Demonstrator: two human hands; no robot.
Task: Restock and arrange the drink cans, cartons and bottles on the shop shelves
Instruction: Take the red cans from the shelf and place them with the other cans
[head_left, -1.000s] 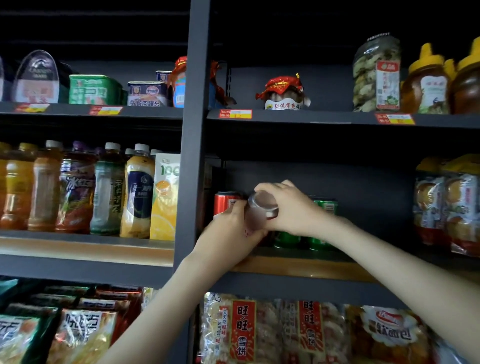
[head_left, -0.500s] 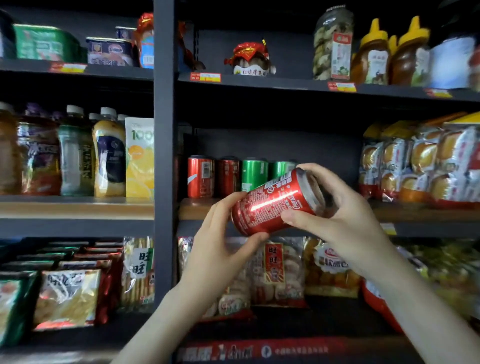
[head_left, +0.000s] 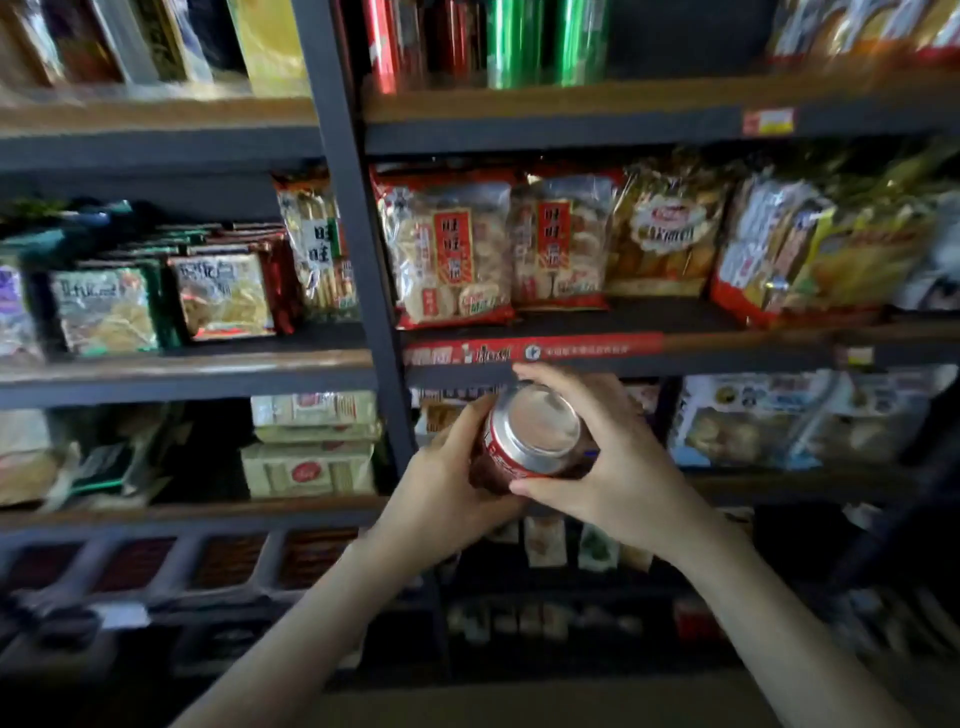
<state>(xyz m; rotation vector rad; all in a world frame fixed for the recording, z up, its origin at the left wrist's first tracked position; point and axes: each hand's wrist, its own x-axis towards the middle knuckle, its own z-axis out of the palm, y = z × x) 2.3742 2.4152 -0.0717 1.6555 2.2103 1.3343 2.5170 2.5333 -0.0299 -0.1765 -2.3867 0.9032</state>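
Shop shelving, dark metal frame with wood-edged boards, dim light, edges blurred. The top board (head_left: 571, 111) carries the drinks: standing red cans (head_left: 395, 41) and green cans (head_left: 540, 41) right of the dark upright post (head_left: 358, 234), bottles (head_left: 78, 47) and a yellow carton (head_left: 270, 41) left of it, all cut off by the frame top. Next board down holds clear-and-red rice cracker bags (head_left: 447, 249).

Task item: one red aluminium drink can with a silver end (head_left: 530, 441). It is off the shelves, held in the air in front of the lower boards, just under the red label strip (head_left: 535, 351) and well below the can row. It is tipped, silver end facing me, red side mostly hidden.

My left hand (head_left: 447, 483) grips the can body from the left, fingers (head_left: 467, 421) curled round it. My right hand (head_left: 618, 462) grips from the right, index finger arched over the rim, thumb underneath. Both are closed snug on the can.

Step, my guess: turning or checking the can before it goes into the row.

Risks:
- The wall is smooth, so a re-grip while turning could let it slip, drop and dent.
- The row sits at the very edge of my view, so lifting the can up half-blind could clip a standing can and topple its neighbours.
- The label could end up facing the wrong way.
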